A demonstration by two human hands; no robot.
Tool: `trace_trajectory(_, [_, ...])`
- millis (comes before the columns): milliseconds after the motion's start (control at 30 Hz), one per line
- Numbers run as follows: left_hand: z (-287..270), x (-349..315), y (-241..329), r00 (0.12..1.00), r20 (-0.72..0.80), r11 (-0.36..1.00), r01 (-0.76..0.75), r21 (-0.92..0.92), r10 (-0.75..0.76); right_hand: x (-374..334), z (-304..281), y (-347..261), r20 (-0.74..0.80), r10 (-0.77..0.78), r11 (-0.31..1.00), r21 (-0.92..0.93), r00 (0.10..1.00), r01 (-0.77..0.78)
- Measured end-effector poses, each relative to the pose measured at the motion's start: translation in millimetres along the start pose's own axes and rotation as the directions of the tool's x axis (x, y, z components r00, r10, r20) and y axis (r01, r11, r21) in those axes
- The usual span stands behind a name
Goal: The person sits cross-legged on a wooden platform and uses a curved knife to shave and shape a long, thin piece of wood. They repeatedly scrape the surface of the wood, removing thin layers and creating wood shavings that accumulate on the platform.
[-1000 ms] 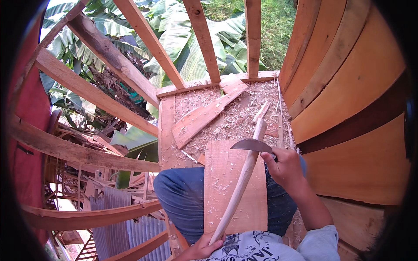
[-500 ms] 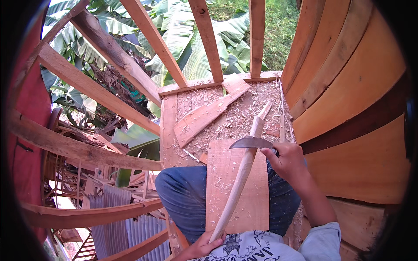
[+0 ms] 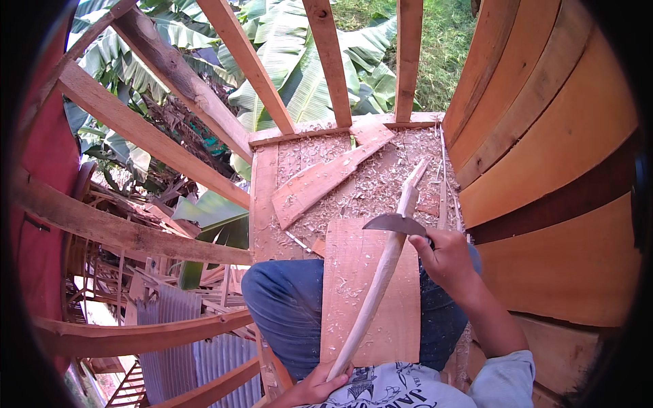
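A long pale wooden stick (image 3: pixel 373 294) slants across my lap, its narrowed tip pointing away from me. Near my waist, my left hand (image 3: pixel 322 383) grips the stick's lower end. My right hand (image 3: pixel 445 257) is closed round the handle of a curved dark blade (image 3: pixel 391 222), a sickle-like knife, and the handle is mostly hidden in my fist. The blade lies across the stick's upper part, its point to the left. Under the stick, a flat wooden board (image 3: pixel 343 326) rests on my thighs, with curled shavings on it.
Shavings cover the wooden floor (image 3: pixel 306 151) ahead, where an angled plank piece (image 3: pixel 320 182) lies. Wooden rails (image 3: pixel 331 64) enclose the front and left, and a plank wall (image 3: pixel 544 156) stands at the right. Banana leaves (image 3: pixel 286 61) and corrugated sheets (image 3: pixel 166 340) show beyond the rails.
The view has shifted a little. My right hand and the blade sit slightly lower and to the right in the picture; both hands keep their grip.
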State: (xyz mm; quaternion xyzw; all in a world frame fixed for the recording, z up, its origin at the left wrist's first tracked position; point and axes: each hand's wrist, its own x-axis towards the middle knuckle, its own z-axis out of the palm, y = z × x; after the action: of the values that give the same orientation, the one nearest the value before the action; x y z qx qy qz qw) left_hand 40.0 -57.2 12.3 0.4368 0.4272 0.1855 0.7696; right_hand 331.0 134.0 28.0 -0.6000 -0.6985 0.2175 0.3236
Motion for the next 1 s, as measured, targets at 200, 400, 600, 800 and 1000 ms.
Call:
trace_trajectory(200, [1.3, 4.2, 11.3, 1.0, -0.003, 0.999, -0.016, -0.037, 0.016, 5.1, -1.7, 4.8, 0.027, 0.016, 1.0, -0.003, 1.0, -0.016])
trace_trajectory(400, [-2.7, 8.0, 15.8, 0.999, 0.015, 0.999, 0.035, -0.035, -0.034, 9.7, 4.5, 11.2, -0.023, 0.075, 0.997, 0.031, 0.997, -0.074])
trace_trajectory(600, [-2.6, 4.7, 17.5, 1.0, 0.011, 1.0, 0.016, -0.01, -0.016, 0.3, 3.1, -2.0, 0.084, -0.187, 0.977, -0.085, 0.979, 0.194])
trace_trajectory(800, [-5.8, 7.9, 7.0, 0.998, 0.054, 0.999, -0.038, 0.005, 0.038, -6.1, 1.9, -15.0, 0.098, -0.365, 0.931, 0.016, 0.926, 0.366])
trace_trajectory(1000, [-4.1, 9.4, 15.6, 0.991, 0.065, 0.992, -0.117, 0.046, 0.114, 12.4, -18.7, 17.3, 0.026, 0.156, 0.984, 0.086, 0.987, -0.157])
